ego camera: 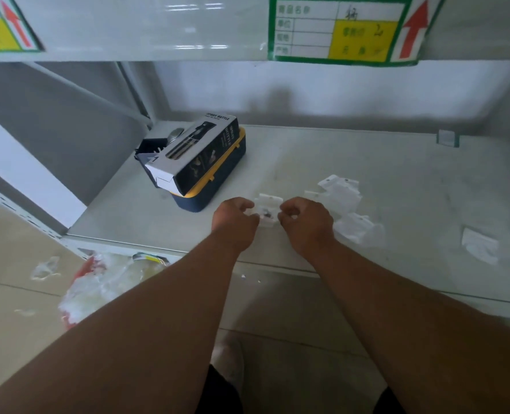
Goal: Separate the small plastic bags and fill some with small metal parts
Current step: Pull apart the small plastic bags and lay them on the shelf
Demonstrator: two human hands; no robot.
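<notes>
Tan tile floor (14, 294) nearest, with scraps of clear plastic and a crumpled bag of white stuff with red (98, 282) lying by the shelf's front edge. Both bare forearms reach forward over the white metal shelf (307, 162), surface scuffed and dusty. Left hand (235, 222) and right hand (306, 224) are both curled, pinching the two sides of one small plastic bag (267, 212) held just above the shelf between them; dark small parts (266, 217) show inside it, too small to identify. Just right of the right hand, a loose pile of empty small bags (344, 204) lies on the shelf, and one more flat bag (480, 245) sits well apart further right. Behind the left hand, a blue-and-yellow box (217, 180) carries a tilted black spray bottle carton (194, 153). Grey back wall (337, 91) beyond. Upper shelf edge overhead with a green-yellow label (349, 28) and red arrow.
</notes>
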